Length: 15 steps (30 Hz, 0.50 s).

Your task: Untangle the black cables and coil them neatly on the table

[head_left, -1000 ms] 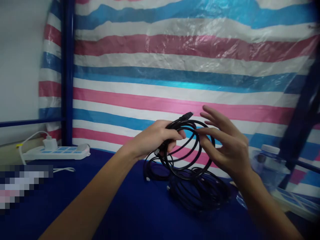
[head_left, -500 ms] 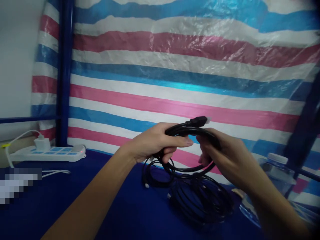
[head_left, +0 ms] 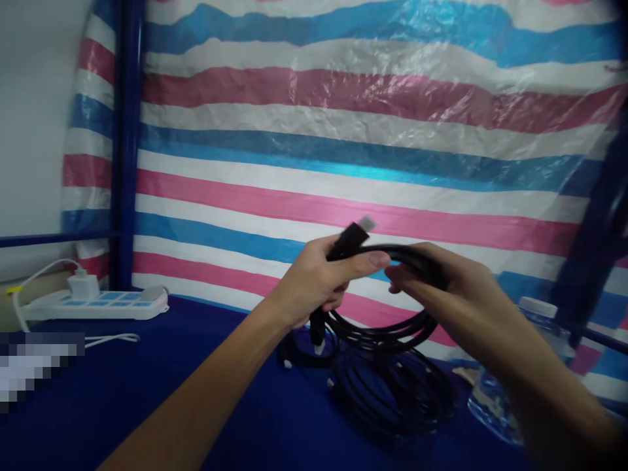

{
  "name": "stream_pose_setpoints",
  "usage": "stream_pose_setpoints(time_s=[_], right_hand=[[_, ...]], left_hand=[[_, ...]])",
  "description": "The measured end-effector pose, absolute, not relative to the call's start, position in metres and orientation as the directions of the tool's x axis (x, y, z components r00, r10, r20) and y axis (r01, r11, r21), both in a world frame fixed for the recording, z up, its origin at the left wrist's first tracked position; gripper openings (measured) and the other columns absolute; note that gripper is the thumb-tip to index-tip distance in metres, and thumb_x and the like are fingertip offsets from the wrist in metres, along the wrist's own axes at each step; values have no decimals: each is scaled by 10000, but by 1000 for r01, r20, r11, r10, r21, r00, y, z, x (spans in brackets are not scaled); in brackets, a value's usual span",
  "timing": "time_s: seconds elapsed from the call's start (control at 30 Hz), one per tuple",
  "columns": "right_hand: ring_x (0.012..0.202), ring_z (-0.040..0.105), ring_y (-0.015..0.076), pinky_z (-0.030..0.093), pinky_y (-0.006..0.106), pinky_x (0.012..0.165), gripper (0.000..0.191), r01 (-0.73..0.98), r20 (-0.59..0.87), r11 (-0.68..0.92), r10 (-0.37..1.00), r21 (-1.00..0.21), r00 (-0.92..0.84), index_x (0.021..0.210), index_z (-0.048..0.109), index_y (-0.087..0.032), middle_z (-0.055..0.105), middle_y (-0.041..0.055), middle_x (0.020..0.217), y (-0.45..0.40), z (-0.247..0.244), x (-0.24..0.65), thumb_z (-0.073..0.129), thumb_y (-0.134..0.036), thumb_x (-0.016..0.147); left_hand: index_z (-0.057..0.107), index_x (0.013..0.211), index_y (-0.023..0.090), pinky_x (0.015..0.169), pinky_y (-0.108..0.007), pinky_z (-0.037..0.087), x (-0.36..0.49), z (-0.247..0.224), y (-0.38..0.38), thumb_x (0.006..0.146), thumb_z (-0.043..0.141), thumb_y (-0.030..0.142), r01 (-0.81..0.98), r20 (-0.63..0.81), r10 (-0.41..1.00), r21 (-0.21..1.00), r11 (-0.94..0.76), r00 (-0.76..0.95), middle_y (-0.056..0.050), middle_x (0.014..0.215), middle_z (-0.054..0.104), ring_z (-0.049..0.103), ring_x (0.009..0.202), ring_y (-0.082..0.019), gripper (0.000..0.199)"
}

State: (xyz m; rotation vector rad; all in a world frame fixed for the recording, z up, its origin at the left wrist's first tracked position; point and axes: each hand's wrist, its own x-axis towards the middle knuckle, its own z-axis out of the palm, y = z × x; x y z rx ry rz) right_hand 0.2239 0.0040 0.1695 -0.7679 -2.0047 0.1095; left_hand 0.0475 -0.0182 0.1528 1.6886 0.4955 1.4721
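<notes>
A coiled black cable [head_left: 387,327] hangs in the air between my two hands. My left hand [head_left: 338,275] is closed around the left side of the coil, its thumb lying along the top. One plug [head_left: 350,239] with a pale tip sticks up above that hand, and a second plug [head_left: 318,330] points down below it. My right hand [head_left: 441,275] grips the coil's right side, fingers curled behind and under it. Beneath, a larger heap of coiled black cables [head_left: 392,399] lies on the dark blue surface, beside a smaller cable loop [head_left: 299,356] with a pale tip.
On the left a white power strip [head_left: 98,307] holds a plugged-in charger [head_left: 83,284] with a white cord. A clear plastic bottle [head_left: 495,405] stands at the right, partly behind my right forearm. A striped plastic sheet [head_left: 343,163] hangs behind, next to a blue post [head_left: 128,144].
The upper plug has shifted left and now tilts up beside my left thumb. A second plug has come into sight below my left hand. The coil's lower strands hang more spread out.
</notes>
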Motion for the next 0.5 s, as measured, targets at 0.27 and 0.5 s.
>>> stream_pose_setpoints(time_s=[0.27, 0.5], right_hand=[[382, 523, 104, 433, 210, 389, 114, 257, 520, 794, 567, -551, -638, 833, 518, -177, 524, -45, 493, 0, 162, 215, 461, -266, 873], [471, 598, 145, 477, 236, 420, 161, 365, 512, 859, 509, -360, -692, 797, 600, -188, 635, 6, 599, 0, 162, 216, 446, -208, 838]], left_hand=[[604, 775, 151, 338, -185, 224, 26, 162, -29, 739, 649, 379, 55, 517, 756, 811, -583, 400, 56, 478, 391, 317, 360, -47, 235], [636, 740, 153, 598, -188, 387, 31, 161, -32, 764, 612, 290, 135, 545, 697, 735, -664, 466, 17, 624, 547, 497, 613, -79, 141]])
